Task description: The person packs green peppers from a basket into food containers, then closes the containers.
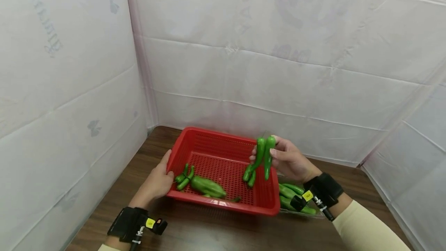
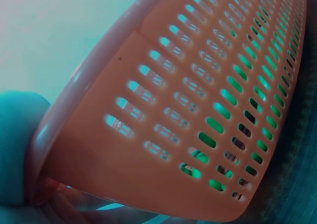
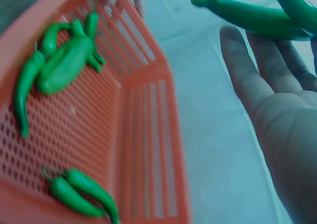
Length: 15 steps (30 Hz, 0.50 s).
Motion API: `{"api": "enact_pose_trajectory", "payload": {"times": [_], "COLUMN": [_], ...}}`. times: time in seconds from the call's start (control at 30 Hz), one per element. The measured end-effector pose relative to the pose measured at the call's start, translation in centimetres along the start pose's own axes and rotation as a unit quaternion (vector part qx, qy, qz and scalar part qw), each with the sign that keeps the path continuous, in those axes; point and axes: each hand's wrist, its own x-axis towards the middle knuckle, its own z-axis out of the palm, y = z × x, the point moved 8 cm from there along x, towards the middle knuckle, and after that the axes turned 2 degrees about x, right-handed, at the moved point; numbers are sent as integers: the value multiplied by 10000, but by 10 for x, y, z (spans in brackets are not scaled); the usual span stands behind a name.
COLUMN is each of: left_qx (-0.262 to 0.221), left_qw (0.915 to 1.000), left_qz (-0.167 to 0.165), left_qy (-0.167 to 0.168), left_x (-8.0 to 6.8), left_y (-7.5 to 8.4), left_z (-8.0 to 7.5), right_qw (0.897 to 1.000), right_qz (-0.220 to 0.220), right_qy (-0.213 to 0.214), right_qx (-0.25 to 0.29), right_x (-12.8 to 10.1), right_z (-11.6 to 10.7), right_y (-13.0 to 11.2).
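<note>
The right hand (image 1: pixel 290 162) has a firm grip on two long green peppers (image 1: pixel 263 158), fingers and thumb curled round their stem ends so that the pods hang down over the right side of the red basket (image 1: pixel 223 142), their tips just above two more small peppers (image 1: pixel 249 175) lying on the basket floor there. The left hand (image 1: pixel 158 179) has its grip on the basket's left rim, thumb hooked over the edge and the rest of the hand against the outer wall; the left wrist view shows only that slotted wall close up. Inside the basket, toward the near left corner, a fat green pepper (image 1: pixel 208 186) lies on its side with a few slim curved ones (image 1: pixel 184 177) touching its left end. The basket sits on a dark wooden table (image 1: pixel 209 231), in the corner of a booth hung with white cloth (image 1: pixel 278 69). Just right of the basket, near the right wrist, another heap of green peppers (image 1: pixel 289 196) lies in what looks like a clear tray, partly hidden by the black wrist strap (image 1: pixel 324 191).
</note>
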Motion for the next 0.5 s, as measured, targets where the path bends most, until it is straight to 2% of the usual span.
{"api": "enact_pose_trajectory", "payload": {"times": [0.13,0.27,0.33,0.43,0.5], "left_qx": [4,13,24,17,21], "left_qw": [10000,10000,9999,9999,9998], "left_qz": [0,57,109,164,182], "left_qy": [-14,1,21,28,32], "left_x": [1,3,3,2,2], "left_y": [-1,-2,-2,-3,-3], "left_z": [0,0,0,1,1], "right_qw": [9977,9890,9833,9675,9458], "right_qz": [-114,-97,-60,52,220], "right_qy": [371,929,1079,1303,1580], "right_qx": [-564,-1146,-1461,-2167,-2830], "right_x": [-18,-38,-48,-62,-71], "right_z": [-20,-42,-51,-63,-71], "right_y": [-14,-24,-27,-29,-29]}}
